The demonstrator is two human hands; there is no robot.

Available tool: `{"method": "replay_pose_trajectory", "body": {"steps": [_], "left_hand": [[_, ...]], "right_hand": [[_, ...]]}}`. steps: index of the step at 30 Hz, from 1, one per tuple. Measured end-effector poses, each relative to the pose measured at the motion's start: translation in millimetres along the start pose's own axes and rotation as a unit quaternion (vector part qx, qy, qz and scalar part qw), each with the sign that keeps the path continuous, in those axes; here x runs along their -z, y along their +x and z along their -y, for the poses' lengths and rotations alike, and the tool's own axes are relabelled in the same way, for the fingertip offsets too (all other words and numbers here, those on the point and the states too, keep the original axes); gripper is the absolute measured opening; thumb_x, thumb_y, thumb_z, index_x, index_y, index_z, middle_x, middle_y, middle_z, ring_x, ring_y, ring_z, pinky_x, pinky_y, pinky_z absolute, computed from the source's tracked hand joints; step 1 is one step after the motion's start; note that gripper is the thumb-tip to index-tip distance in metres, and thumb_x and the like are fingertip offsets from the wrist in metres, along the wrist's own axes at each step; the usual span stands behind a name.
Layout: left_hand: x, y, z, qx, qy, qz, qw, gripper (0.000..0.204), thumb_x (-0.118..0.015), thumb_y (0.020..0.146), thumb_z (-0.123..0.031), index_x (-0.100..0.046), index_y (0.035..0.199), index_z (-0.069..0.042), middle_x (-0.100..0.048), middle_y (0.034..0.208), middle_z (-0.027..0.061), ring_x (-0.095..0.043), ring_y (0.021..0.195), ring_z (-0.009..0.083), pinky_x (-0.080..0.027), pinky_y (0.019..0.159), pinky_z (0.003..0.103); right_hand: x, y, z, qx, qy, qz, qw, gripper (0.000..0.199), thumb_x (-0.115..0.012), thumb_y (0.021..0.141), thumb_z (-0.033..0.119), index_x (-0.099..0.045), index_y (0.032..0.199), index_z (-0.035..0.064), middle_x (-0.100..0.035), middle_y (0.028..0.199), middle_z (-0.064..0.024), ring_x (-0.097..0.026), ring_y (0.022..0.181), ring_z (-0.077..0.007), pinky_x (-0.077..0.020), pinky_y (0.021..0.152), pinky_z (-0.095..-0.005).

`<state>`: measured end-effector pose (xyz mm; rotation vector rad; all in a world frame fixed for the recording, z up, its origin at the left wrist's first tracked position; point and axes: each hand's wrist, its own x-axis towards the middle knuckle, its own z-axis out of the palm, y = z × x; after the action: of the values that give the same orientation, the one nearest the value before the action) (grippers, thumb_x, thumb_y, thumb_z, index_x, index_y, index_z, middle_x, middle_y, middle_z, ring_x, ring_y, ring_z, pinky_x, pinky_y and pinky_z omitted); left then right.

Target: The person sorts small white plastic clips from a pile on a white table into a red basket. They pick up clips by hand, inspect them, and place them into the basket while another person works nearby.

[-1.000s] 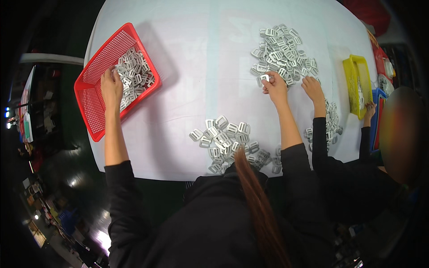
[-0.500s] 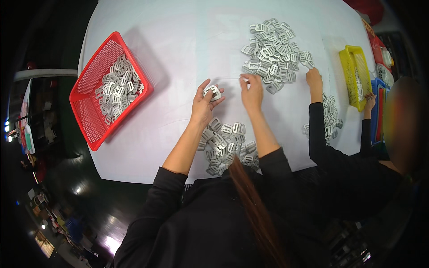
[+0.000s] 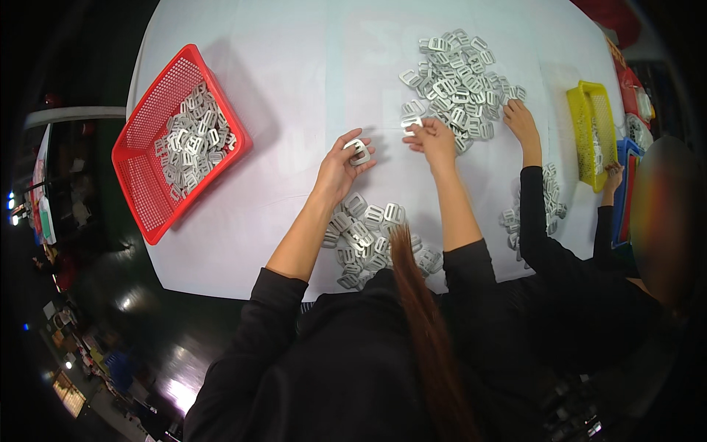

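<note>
A white table [image 3: 294,66] is seen from above, with a silver metal buckle [image 3: 359,152] pinched in the fingers of the left hand [image 3: 341,168] near the table's middle. Another buckle [image 3: 411,122] is pinched by the right hand [image 3: 434,140] at the near edge of a far pile of buckles [image 3: 456,81]. A red perforated basket [image 3: 140,184] is set at the far left, a yellow basket [image 3: 589,132] at the right beside a co-worker's hand [image 3: 521,121].
</note>
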<state>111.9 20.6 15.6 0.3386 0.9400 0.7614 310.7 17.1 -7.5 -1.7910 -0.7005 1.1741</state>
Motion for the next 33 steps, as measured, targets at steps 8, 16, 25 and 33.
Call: {"method": "replay_pose_trajectory", "body": {"steps": [8, 16, 25, 33], "left_hand": [[17, -11, -8, -0.042, -0.024, -0.039, 0.998, 0.038, -0.032, 0.090, -0.005, -0.038, 0.127, -0.002, -0.048, 0.118, 0.0158, -0.052, 0.103, 0.0239, -0.048, 0.087, 0.039], [33, -24, -17, -0.053, 0.013, -0.019, 0.998, 0.039, -0.035, 0.093, -0.019, -0.036, 0.128, -0.002, -0.048, 0.118, 0.0160, -0.053, 0.103, 0.0243, -0.048, 0.087, 0.039], [8, -9, -4, 0.045, 0.013, 0.113, 0.992, 0.047, -0.029, 0.097, -0.033, -0.031, 0.131, -0.001, -0.051, 0.114, 0.0136, -0.053, 0.105, 0.0233, -0.049, 0.086, 0.038], [25, -15, 9, 0.068, 0.043, 0.050, 0.995, 0.035, -0.033, 0.094, -0.011, -0.037, 0.128, -0.004, -0.050, 0.114, 0.0114, -0.055, 0.103, 0.0229, -0.051, 0.085, 0.036]], "right_hand": [[-26, -47, -19, 0.155, -0.400, -0.067, 0.901, 0.034, -0.070, 0.073, 0.024, -0.059, 0.099, 0.0043, -0.054, 0.086, -0.0074, -0.055, 0.080, -0.0235, -0.0461, 0.067, -0.0344], [-6, 42, -2, 0.327, -0.452, -0.055, 0.828, 0.023, -0.062, 0.078, 0.021, -0.063, 0.095, 0.0052, -0.059, 0.087, -0.0078, -0.055, 0.084, -0.0265, -0.0456, 0.070, -0.0388], [-35, -24, 32, 0.075, -0.187, 0.267, 0.942, 0.026, -0.065, 0.075, 0.026, -0.066, 0.078, 0.0009, -0.064, 0.068, -0.0124, -0.061, 0.062, -0.0209, -0.0469, 0.058, -0.0308], [3, -10, -11, 0.249, -0.456, -0.077, 0.851, 0.035, -0.065, 0.076, 0.034, -0.061, 0.092, 0.0030, -0.058, 0.090, -0.0117, -0.062, 0.069, -0.0273, -0.0490, 0.060, -0.0368]]}}
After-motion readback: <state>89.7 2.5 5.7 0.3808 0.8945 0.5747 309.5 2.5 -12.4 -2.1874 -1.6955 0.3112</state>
